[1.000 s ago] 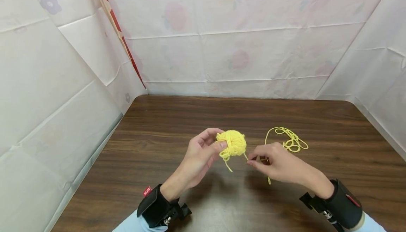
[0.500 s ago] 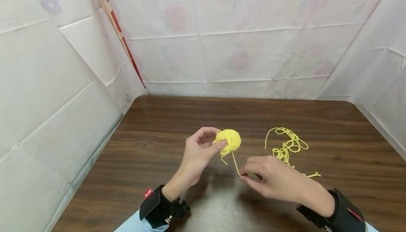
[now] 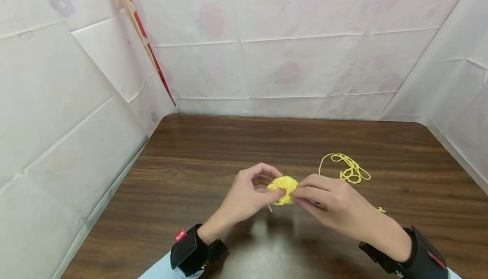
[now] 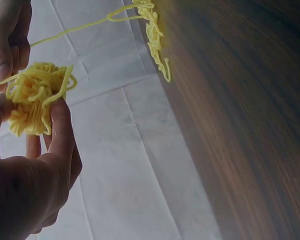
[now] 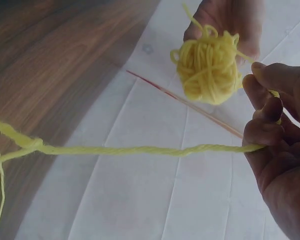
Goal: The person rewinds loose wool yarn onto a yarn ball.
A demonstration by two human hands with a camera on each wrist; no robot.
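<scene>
A small ball of yellow yarn (image 3: pixel 282 188) is held above the brown table, pinched by my left hand (image 3: pixel 251 194) between thumb and fingers. The left wrist view shows the yarn ball (image 4: pixel 34 97) against that thumb. My right hand (image 3: pixel 324 202) is right against the ball and pinches the yarn strand (image 5: pixel 140 150), which runs from its fingers toward the table. In the right wrist view the yarn ball (image 5: pixel 208 66) sits just beyond my right hand's fingertips (image 5: pixel 260 80). The loose yarn tail (image 3: pixel 347 171) lies in a tangle on the table to the right.
The wooden table (image 3: pixel 213 152) is walled by white floral sheeting (image 3: pixel 286 50) at the back and both sides. A red stripe (image 3: pixel 141 33) runs down the back-left corner. Black wrist straps (image 3: pixel 190 249) sit on both forearms.
My right hand came up from below the ball to touch its right side, carrying the strand. The ball and left hand dropped slightly toward me.
</scene>
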